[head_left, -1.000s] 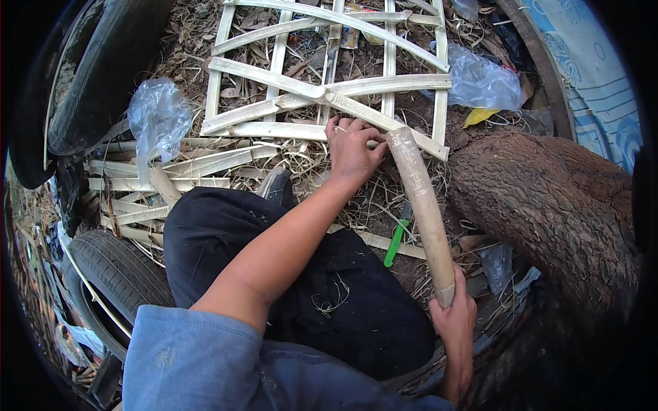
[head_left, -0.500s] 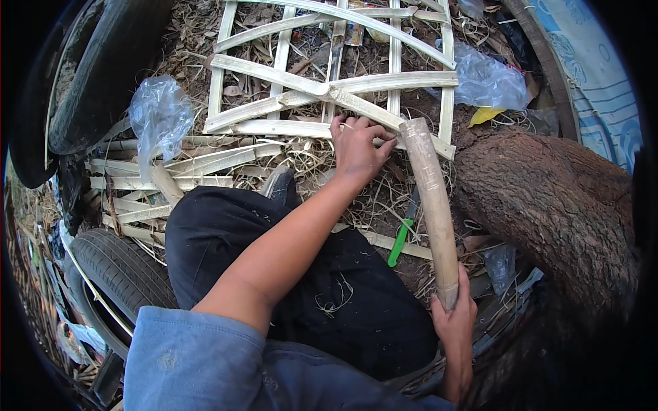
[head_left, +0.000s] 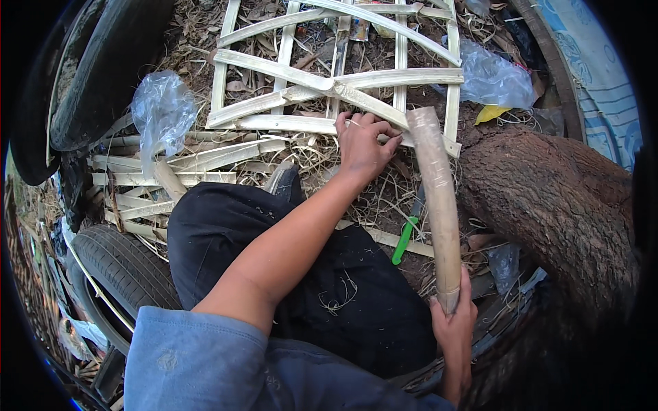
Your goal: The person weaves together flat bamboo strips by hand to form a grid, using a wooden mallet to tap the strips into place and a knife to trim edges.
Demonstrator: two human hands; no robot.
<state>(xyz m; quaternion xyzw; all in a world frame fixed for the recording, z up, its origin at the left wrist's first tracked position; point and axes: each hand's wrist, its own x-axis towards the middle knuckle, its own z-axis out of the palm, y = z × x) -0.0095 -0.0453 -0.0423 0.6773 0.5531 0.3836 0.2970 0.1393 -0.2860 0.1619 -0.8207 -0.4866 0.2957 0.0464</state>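
Observation:
A lattice of pale split bamboo strips (head_left: pixel 274 123) lies on the ground ahead, with uprights crossed by slanting slats. At its near edge my left hand (head_left: pixel 369 145) has its fingers curled onto the lowest slat; their tips are partly hidden. My right hand (head_left: pixel 455 320) grips the lower end of a thick bamboo stick (head_left: pixel 439 212). The stick's far end rests over or just above the lattice's lower right corner, close to my left fingers; whether it touches cannot be made out. Beside the stick lies a knife with a green handle (head_left: pixel 404 241), its blade partly covered.
A rough tree trunk (head_left: pixel 548 198) bounds the right. On the left are a tyre (head_left: pixel 127 264), a pile of split bamboo strips (head_left: pixel 219 156) and a crumpled clear plastic bag (head_left: pixel 163 113). Another plastic bag (head_left: pixel 493 75) lies past the lattice's right side. Shavings and dry leaves litter the soil.
The bamboo stick's far end has risen slightly in view and stands a little more upright. My left hand stays on the slat. The whole view has shifted a little.

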